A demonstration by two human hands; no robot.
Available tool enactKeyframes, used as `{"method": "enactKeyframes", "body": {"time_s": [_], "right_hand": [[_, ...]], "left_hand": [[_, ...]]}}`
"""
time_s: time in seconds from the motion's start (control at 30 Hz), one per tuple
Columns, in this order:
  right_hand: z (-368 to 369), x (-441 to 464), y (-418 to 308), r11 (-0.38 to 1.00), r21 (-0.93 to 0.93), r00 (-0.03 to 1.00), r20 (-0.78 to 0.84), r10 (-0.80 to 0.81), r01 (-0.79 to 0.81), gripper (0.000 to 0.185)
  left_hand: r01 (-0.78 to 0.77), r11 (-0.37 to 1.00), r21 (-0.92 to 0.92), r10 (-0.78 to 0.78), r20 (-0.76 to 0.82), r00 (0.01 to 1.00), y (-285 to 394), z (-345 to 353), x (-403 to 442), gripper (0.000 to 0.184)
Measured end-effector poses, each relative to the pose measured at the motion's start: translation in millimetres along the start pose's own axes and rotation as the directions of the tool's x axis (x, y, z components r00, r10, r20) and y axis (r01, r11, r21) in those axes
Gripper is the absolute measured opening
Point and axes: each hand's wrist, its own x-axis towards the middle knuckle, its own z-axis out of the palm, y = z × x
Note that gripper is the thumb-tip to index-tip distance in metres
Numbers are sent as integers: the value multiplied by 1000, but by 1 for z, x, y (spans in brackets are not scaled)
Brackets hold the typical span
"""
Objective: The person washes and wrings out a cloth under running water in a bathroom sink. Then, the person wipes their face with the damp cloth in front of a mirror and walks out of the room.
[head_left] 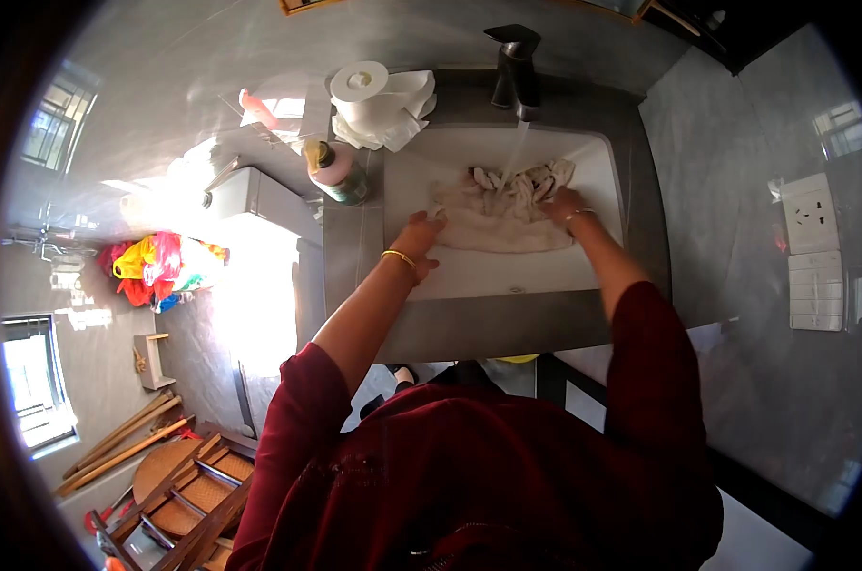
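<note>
Head view: my right grip (566, 206) holds the bunched cloth (507, 224) under running water (518, 147); my left grip (420, 243) spreads wide at its edge.

Two bare forearms (366, 309) below dark-red fabric sleeves (655, 371), both extended forward: left hand (417, 238), thumb parted from fingers (435, 222); right hand (566, 205), back uppermost, fingers bent and partly hidden.

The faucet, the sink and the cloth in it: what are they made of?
The faucet is probably metal with a dark finish, going by its smooth, rigid shape. The sink may be glazed ceramic: it looks white and smooth. The cloth is pale, soft fabric, because it bunches into folds; I can't tell if it's cotton.
</note>
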Motion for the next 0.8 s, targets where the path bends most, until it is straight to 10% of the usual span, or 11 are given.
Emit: {"method": "enactKeyframes", "body": {"time_s": [0.13, 0.23, 0.37, 0.43, 0.5, 0.57, 0.73, 0.8], "right_hand": [[67, 39, -35, 978, 203, 992, -127, -12, 38, 52], [58, 29, -77, 684, 697, 966, -51, -252, 215, 43], [20, -64, -130, 315, 881, 828, -136, -544, 352, 36], [17, -90, -145, 298, 773, 756, -329, -566, 560, 33], [10, -90, -143, 471, 457, 656, -531, -536, 754, 30], [29, -33, -111, 745, 161, 670, -585, -456, 648, 29], [41, 52, -8, 944, -280, 825, -481, -296, 175, 24], [32, 61, -11, 972, -224, 914, -374, -155, 73, 31]], "left_hand": [[186, 973, -140, -199, -83, 977, 10, 21, 15, 62], [258, 939, -227, -245, 84, 966, 12, 18, 29, 61], [218, 775, -593, 30, 380, 925, 12, 21, 65, 58], [-208, 640, -739, 572, 279, 771, -6, 26, 95, 41], [-306, 645, -701, 601, 218, 769, -3, 31, 103, 31], [-42, 863, -504, 139, 156, 978, 19, 37, 90, 28], [119, 873, -473, 93, 402, 911, 5, -19, 68, 57], [182, 937, -297, -146, 138, 980, 22, -13, 45, 63]]}}
